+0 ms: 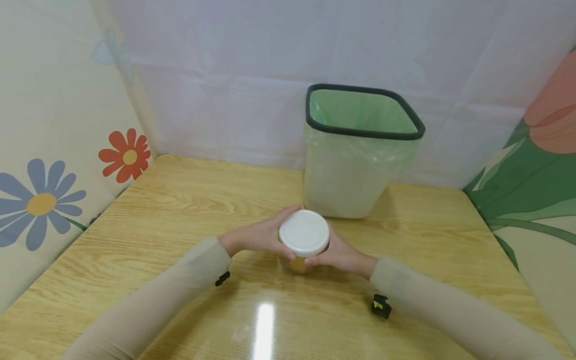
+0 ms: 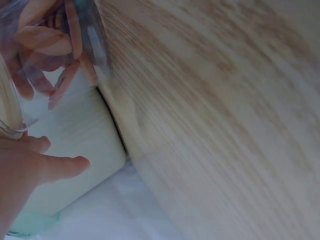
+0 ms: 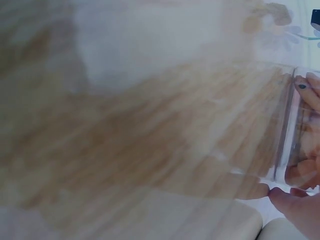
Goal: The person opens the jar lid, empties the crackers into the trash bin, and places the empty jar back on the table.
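A clear jar (image 2: 95,45) with a round white lid (image 1: 304,232) stands near the middle of the wooden table. Orange-brown elongated pieces (image 2: 45,40) show through its wall; I cannot tell what they are. From the left side my left hand (image 1: 263,236) grips the jar near the lid, thumb in front and a finger reaching round behind. My right hand (image 1: 344,251) holds it from the opposite side, its thumb also at the front. Whether the jar's base touches the table is hard to tell. In the right wrist view the jar (image 3: 287,135) sits at the right edge, above my thumb.
Just behind the jar stands a pale waste bin (image 1: 342,175) with a dark rim (image 1: 366,133) and a green liner bag (image 1: 360,107). A white cloth (image 1: 225,100) hangs behind the table (image 1: 189,200). Flower-patterned sheets flank both sides.
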`<control>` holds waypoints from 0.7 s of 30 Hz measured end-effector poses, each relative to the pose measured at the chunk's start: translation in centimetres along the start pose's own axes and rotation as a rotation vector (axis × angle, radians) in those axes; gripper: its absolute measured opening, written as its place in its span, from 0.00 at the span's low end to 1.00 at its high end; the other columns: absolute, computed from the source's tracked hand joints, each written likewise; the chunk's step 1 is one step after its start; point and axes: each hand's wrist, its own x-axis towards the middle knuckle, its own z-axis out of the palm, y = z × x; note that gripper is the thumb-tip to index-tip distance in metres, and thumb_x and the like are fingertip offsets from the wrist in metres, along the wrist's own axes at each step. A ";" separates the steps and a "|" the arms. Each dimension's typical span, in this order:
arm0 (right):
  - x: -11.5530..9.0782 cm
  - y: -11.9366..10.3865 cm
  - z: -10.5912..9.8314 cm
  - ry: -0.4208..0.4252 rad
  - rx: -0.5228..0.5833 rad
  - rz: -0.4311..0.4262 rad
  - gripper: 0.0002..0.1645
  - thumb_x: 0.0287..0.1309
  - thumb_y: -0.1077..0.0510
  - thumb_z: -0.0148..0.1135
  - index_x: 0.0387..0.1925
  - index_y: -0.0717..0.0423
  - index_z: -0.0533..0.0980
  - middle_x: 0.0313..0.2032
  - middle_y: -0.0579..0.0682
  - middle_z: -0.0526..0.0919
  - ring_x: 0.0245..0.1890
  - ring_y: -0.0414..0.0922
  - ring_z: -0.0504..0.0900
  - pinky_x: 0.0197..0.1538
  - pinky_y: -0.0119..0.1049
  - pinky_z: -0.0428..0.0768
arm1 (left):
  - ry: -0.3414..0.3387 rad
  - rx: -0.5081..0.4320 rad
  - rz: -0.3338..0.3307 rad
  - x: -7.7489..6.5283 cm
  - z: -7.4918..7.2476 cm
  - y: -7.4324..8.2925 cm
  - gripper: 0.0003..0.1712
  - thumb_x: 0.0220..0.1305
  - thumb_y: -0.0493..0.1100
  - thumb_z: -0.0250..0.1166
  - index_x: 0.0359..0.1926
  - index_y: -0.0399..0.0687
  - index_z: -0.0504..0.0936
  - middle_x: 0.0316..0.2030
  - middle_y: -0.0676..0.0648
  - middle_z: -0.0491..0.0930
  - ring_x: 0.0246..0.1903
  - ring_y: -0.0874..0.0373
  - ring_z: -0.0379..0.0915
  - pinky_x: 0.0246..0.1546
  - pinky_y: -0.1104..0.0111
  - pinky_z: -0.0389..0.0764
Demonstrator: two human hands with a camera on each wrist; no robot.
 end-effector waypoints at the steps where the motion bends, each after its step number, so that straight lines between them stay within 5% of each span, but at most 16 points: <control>1: 0.0 0.0 0.0 0.000 -0.002 -0.003 0.61 0.43 0.63 0.78 0.71 0.66 0.48 0.66 0.64 0.62 0.65 0.56 0.62 0.69 0.51 0.53 | 0.004 0.003 -0.001 0.0 0.1 0.0 0.75 0.42 0.57 0.80 0.76 0.40 0.36 0.73 0.35 0.44 0.71 0.41 0.45 0.69 0.47 0.48; 12: 0.1 0.1 0.0 0.004 0.002 -0.027 0.61 0.42 0.63 0.78 0.71 0.67 0.49 0.65 0.65 0.63 0.64 0.57 0.63 0.69 0.52 0.54 | 0.060 0.062 -0.012 -0.3 0.7 0.5 0.69 0.47 0.48 0.79 0.76 0.39 0.39 0.74 0.32 0.41 0.71 0.39 0.42 0.69 0.46 0.46; 21: 0.1 0.0 0.0 -0.002 0.022 -0.013 0.61 0.42 0.62 0.78 0.71 0.66 0.49 0.65 0.65 0.63 0.64 0.57 0.63 0.69 0.52 0.54 | 0.018 0.078 -0.048 -0.4 0.4 0.6 0.75 0.45 0.58 0.78 0.76 0.38 0.34 0.74 0.33 0.37 0.72 0.39 0.38 0.69 0.45 0.45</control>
